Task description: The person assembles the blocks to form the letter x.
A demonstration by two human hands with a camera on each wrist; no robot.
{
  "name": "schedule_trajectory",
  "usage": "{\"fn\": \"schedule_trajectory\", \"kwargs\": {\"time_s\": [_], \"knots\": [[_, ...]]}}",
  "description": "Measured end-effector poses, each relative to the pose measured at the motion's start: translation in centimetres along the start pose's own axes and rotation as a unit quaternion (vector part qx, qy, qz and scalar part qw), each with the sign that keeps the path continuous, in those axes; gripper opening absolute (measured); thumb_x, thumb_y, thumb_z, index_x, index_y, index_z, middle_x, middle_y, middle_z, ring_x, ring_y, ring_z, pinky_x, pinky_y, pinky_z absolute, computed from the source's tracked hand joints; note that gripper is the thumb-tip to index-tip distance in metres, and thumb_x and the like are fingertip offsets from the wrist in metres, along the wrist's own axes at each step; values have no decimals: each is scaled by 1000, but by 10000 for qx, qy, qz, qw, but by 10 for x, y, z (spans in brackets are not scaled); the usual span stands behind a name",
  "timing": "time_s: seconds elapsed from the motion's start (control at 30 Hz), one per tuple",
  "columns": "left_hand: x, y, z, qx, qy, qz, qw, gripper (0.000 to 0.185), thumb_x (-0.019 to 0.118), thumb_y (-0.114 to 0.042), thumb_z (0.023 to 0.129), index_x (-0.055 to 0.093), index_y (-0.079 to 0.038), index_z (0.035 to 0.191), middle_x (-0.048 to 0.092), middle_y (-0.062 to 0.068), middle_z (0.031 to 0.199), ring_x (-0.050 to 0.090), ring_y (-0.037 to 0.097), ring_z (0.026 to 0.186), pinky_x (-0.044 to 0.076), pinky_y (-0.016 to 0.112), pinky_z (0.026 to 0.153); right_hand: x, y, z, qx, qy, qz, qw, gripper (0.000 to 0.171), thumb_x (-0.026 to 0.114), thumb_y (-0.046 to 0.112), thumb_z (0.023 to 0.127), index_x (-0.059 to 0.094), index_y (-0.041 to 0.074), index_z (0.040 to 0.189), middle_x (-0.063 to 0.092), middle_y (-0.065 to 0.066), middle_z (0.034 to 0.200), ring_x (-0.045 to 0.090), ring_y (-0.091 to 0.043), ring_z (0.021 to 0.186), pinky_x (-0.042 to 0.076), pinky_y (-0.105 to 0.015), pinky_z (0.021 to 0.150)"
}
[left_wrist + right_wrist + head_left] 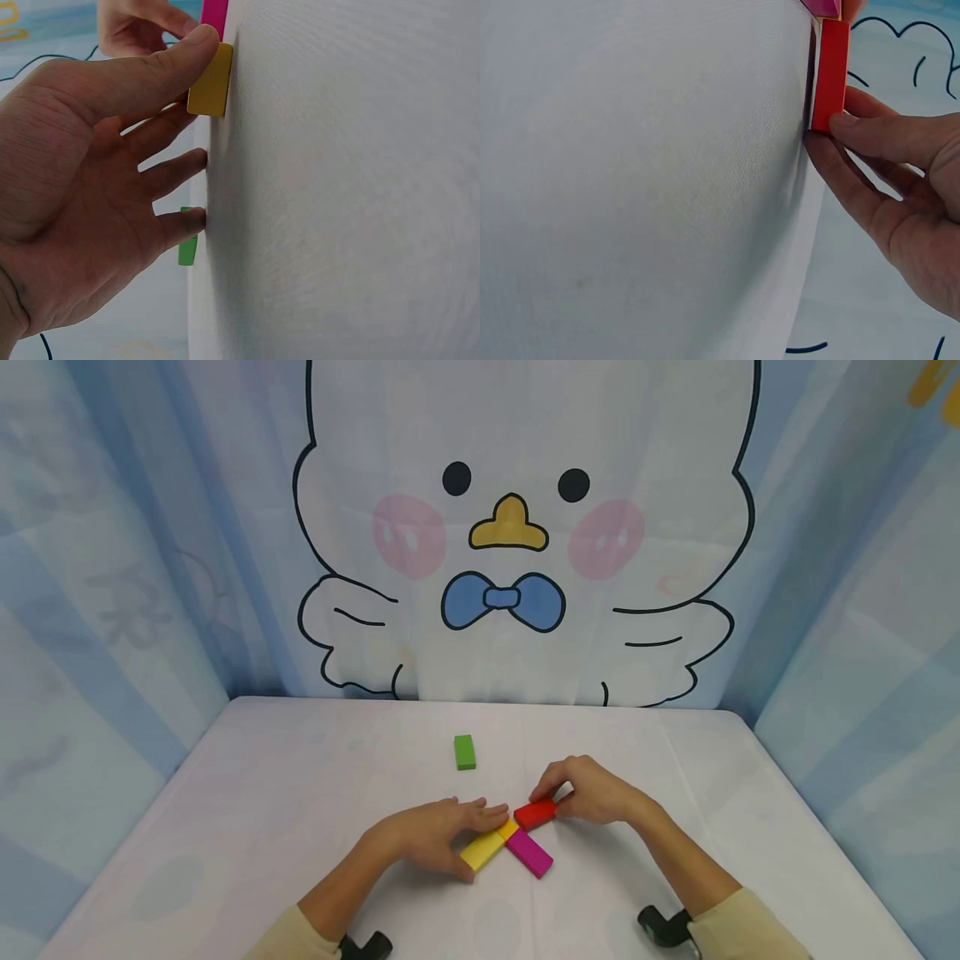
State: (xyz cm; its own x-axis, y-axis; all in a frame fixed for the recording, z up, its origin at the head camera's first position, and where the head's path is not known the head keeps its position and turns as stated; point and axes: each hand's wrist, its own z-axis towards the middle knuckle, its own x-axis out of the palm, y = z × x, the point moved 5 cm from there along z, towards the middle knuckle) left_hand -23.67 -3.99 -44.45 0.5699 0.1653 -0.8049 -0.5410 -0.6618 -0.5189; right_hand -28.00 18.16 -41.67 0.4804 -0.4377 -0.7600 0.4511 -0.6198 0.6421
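Note:
Three blocks lie together near the table's front: a yellow block, a magenta block and a red block. My left hand lies flat beside the yellow block, fingers straight along its far side. In the left wrist view its thumb presses the yellow block, and the other fingertips touch the cloth. My right hand pinches the red block's right end. The right wrist view shows thumb and fingers on the red block. A green block lies apart, farther back.
The white cloth-covered table is walled by blue curtains at the left and right. At the back hangs a cartoon bird backdrop. Black wrist mounts show at the bottom edge.

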Motion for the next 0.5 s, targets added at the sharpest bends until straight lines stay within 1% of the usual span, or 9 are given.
{"fn": "schedule_trajectory", "kwargs": {"time_s": [0.17,0.5], "knots": [[0,-1,0,25,0,8,10000,83,83,-30,89,41,-32,161,35,-19,167,28,20,159,22,55,129,2,1,1,42,-11,-43,10000,31,75,-6,88,81,11,114,75,0,108,67,-19,103,63,-33,87],[0,0,1,-53,36,-46,10000,83,83,-31,88,41,-35,160,37,-20,165,29,20,159,23,57,129,5,2,6,29,-60,-98,9999,31,76,-7,87,81,11,112,75,0,107,67,-18,102,63,-30,85]]}}
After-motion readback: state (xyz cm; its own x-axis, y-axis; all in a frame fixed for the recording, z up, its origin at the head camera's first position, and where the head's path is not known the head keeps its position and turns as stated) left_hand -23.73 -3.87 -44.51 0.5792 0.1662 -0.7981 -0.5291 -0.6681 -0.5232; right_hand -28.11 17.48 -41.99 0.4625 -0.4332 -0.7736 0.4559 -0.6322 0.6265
